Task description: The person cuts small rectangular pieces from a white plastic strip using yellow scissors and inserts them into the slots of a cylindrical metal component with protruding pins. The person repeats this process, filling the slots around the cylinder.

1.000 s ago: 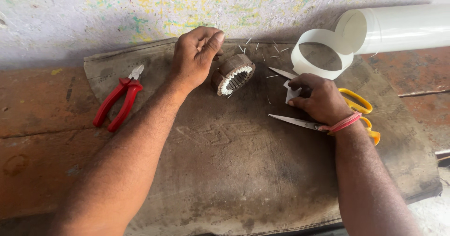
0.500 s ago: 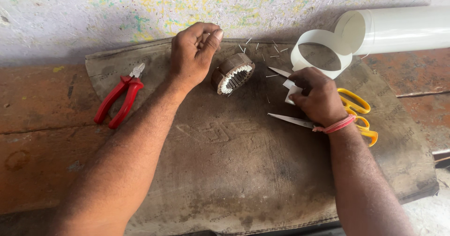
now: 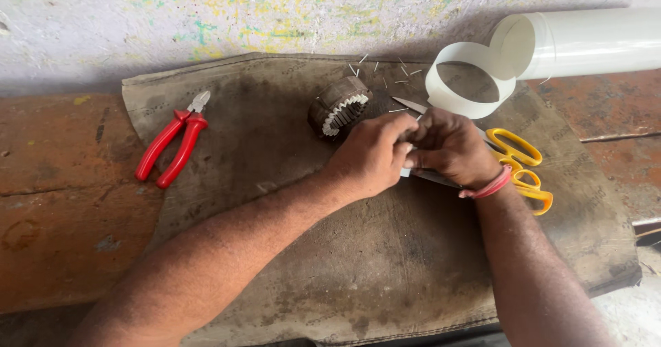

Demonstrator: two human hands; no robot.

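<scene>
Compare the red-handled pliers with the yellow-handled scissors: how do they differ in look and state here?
The pliers have red handles and lie fully in view at the left of the mat, untouched. The scissors have yellow loop handles and lie at the right, partly hidden under the right hand, which meets the left hand above them. The pliers' jaws are short; a long scissor blade shows. Both rest flat on the mat.

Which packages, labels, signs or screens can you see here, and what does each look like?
No packages, labels, signs or screens show.
The mat: brown-grey, worn, under both hands, bearing faint, unreadable stamped marks.
The white roll: smooth sheet, upper right, plain, with a loose curl hanging off its end.
The wall: pale, flecked with yellow and green paint, no sign on it.
</scene>
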